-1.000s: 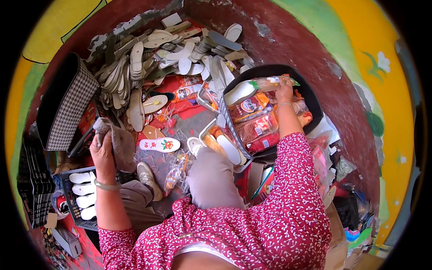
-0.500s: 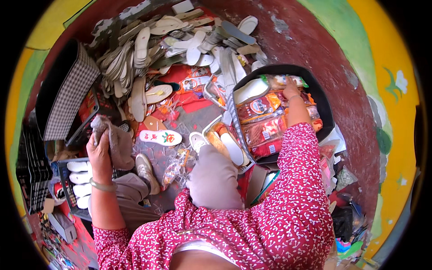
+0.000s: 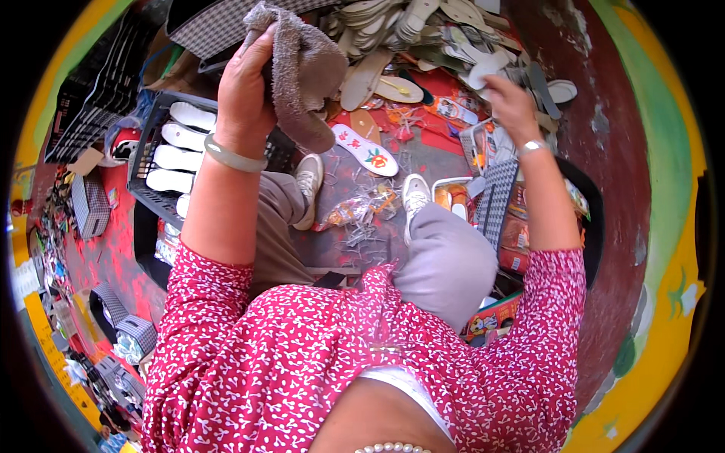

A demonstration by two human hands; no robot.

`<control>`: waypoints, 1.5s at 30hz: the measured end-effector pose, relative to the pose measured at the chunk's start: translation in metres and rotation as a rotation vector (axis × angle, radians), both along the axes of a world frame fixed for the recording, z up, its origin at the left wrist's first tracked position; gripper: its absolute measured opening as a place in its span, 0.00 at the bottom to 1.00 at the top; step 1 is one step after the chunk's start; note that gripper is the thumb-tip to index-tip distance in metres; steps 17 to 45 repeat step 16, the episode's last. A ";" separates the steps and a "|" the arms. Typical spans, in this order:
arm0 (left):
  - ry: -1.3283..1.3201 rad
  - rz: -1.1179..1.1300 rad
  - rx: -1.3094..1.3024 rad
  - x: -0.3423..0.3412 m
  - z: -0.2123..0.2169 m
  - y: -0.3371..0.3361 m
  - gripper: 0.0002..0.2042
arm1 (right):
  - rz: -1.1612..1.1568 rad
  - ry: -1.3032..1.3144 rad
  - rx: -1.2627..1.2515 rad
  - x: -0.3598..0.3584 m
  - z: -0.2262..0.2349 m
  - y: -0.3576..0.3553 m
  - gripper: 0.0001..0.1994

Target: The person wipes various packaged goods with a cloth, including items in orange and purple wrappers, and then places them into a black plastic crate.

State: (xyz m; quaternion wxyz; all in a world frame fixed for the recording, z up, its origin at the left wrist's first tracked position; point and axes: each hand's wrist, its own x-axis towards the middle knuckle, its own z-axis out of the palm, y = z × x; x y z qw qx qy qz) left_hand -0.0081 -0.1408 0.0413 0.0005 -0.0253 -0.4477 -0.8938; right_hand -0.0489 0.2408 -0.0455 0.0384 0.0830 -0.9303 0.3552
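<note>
High on the left, my left hand [image 3: 245,94] is closed round a fuzzy grey-brown cloth [image 3: 306,72], which hangs down on its right side. My right hand [image 3: 513,113] is raised on the right, in front of the heaped shoe insoles [image 3: 445,34]. Its fingers are smeared by motion, and I cannot make out whether they hold anything. On the floor between my feet and the heap lies a white insole [image 3: 370,153] with a red flower design. Behind my right forearm stands a checked basket [image 3: 498,198] with orange and red packets [image 3: 516,234] in it, partly hidden by my arm.
A black crate [image 3: 142,167] of white insoles stands to my left, by stacked black crates [image 3: 94,98]. Clear plastic scraps [image 3: 362,208] and threads litter the floor by my shoes. A dark red wall [image 3: 627,151] curves along the right side.
My right hand has left the packets in the basket and moved left toward the insole heap. My left hand has lifted the cloth higher. The whole view has shifted.
</note>
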 end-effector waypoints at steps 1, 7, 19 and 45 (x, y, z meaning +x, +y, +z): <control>0.014 -0.003 0.037 -0.004 0.001 -0.007 0.11 | 0.177 -0.049 0.073 -0.017 -0.027 -0.027 0.16; 0.013 0.206 0.029 -0.004 0.013 -0.049 0.14 | 0.424 -0.541 0.754 -0.049 -0.191 -0.157 0.26; 0.036 0.158 0.416 -0.014 0.008 -0.090 0.16 | -0.264 -1.015 0.351 0.029 -0.333 -0.180 0.40; 0.036 0.158 0.416 -0.014 0.008 -0.090 0.16 | -0.264 -1.015 0.351 0.029 -0.333 -0.180 0.40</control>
